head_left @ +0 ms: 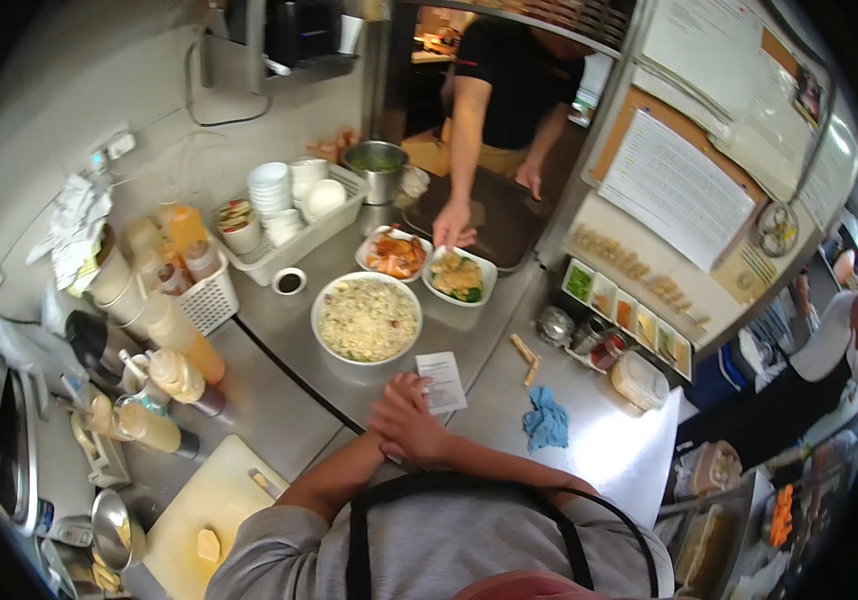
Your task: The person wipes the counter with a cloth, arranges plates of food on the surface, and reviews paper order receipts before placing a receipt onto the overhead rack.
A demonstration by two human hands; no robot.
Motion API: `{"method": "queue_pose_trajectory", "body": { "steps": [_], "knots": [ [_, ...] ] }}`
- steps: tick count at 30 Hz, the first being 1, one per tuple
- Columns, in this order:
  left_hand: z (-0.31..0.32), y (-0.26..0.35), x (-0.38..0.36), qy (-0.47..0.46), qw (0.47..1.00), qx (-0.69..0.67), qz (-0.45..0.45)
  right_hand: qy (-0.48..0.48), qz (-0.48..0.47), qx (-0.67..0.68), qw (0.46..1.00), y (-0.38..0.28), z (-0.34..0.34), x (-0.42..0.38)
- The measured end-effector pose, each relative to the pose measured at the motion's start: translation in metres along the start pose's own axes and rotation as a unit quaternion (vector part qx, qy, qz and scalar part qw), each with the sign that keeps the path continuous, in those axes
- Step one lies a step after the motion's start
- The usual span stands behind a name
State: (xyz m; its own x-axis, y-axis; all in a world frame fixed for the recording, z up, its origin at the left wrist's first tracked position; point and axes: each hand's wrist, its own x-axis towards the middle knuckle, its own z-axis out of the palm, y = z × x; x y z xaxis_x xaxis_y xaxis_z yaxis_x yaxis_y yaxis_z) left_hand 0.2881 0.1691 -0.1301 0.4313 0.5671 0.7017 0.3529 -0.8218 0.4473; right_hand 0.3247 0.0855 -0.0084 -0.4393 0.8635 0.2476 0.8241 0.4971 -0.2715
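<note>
My hands rest one over the other at the counter's near side. My right hand [417, 436] is closed across my left hand [405, 390], whose fingers are largely hidden under it. Just beside them lies a printed receipt [442, 385]. Beyond is a white bowl of fried rice [367, 318]. Behind it stand a white dish with orange-glazed pieces [395, 254] and a white dish of pale food over greens [460, 277]. Across the pass, another person's hand [454, 224] reaches down to that second dish. A small cup of dark sauce [289, 281] sits at the left.
A dark tray [489, 215] lies in the pass window. On the left are squeeze bottles [181, 335], a crate of bowls [294, 240] and a cutting board [174, 540] with a knife. At right are a blue cloth [546, 418], clothespins [525, 358] and a garnish holder [629, 318].
</note>
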Motion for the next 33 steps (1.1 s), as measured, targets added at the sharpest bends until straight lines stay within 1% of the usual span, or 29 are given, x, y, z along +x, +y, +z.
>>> {"method": "queue_pose_trajectory", "body": {
  "steps": [2, 5, 8, 11, 15, 17, 18, 20, 21, 23, 26, 33],
  "knots": [
    [-0.012, -0.002, 0.006, -0.122, 0.992, -0.007, -0.041, -0.059, -0.026, 0.004, 0.998, -0.012, 0.014, -0.002],
    [-0.028, 0.014, 0.016, -0.150, 0.986, 0.031, -0.067, -0.100, -0.082, 0.049, 0.990, -0.018, 0.015, 0.002],
    [-0.030, 0.013, 0.016, -0.141, 0.989, 0.014, -0.050, -0.077, -0.119, 0.143, 0.980, -0.017, 0.020, 0.001],
    [-0.029, 0.014, 0.015, -0.145, 0.987, 0.008, -0.063, -0.080, -0.102, 0.089, 0.988, -0.013, 0.021, -0.003],
    [-0.025, 0.008, 0.013, -0.144, 0.988, -0.004, -0.048, -0.052, -0.068, 0.023, 0.996, -0.003, 0.021, -0.009],
    [-0.021, 0.001, 0.010, -0.146, 0.988, -0.025, -0.032, -0.052, 0.009, -0.046, 0.998, 0.002, 0.002, -0.010],
    [-0.020, 0.001, 0.008, -0.155, 0.986, -0.029, -0.046, -0.052, 0.047, -0.081, 0.994, 0.006, -0.007, -0.013],
    [-0.031, 0.011, 0.016, -0.171, 0.982, -0.036, -0.070, 0.014, 0.216, -0.013, 0.976, 0.045, 0.011, -0.027],
    [-0.041, 0.020, 0.022, -0.174, 0.983, -0.012, -0.062, 0.064, 0.260, -0.033, 0.963, 0.061, 0.017, -0.038],
    [-0.037, 0.017, 0.021, -0.154, 0.986, -0.002, -0.064, 0.161, 0.350, -0.069, 0.920, 0.077, 0.023, -0.058],
    [-0.035, 0.018, 0.019, -0.138, 0.989, -0.009, -0.060, 0.093, 0.363, -0.123, 0.919, 0.079, 0.026, -0.073],
    [-0.040, 0.022, 0.023, -0.137, 0.989, -0.011, -0.055, 0.104, 0.360, -0.104, 0.921, 0.077, 0.022, -0.072]
  ]
}}
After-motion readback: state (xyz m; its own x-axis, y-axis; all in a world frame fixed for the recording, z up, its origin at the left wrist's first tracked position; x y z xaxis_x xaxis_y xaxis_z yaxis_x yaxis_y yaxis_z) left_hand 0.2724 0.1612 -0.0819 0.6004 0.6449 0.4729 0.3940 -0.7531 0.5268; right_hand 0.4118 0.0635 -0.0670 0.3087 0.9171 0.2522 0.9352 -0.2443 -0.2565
